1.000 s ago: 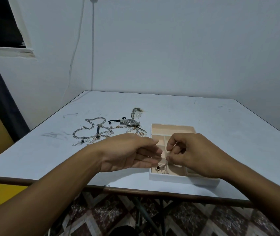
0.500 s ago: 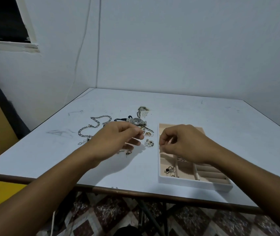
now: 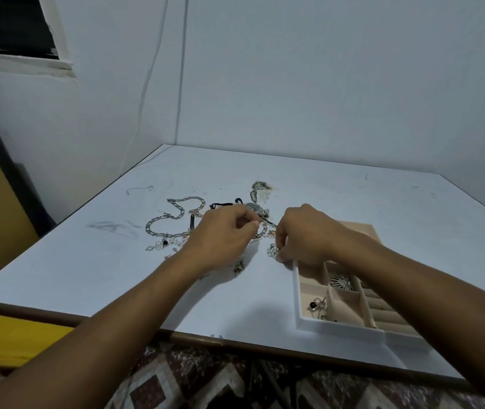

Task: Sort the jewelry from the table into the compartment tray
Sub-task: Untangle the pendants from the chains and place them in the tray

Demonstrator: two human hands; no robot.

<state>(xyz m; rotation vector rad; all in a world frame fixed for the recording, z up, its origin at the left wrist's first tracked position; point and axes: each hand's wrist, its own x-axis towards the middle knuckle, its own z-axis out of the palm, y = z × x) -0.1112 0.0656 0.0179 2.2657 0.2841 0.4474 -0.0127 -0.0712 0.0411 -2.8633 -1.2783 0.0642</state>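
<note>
R hand (image 3: 309,236) is pinching a small clear-bead piece (image 3: 273,251) on the table (image 3: 117,276), just off the far-left corner of the compartment tray (image 3: 338,330), while L hand (image 3: 222,239) is curling over the jewelry pile (image 3: 173,215), can't tell if it's gripping anything.

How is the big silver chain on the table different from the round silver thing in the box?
The chunky silver link chain lies loose on the white table; the round ridged silver piece sits in a compartment of the beige tray. The chain is long and looped; the round piece is compact. The chain is unsorted; the round piece is put away. Both look silvery.
</note>
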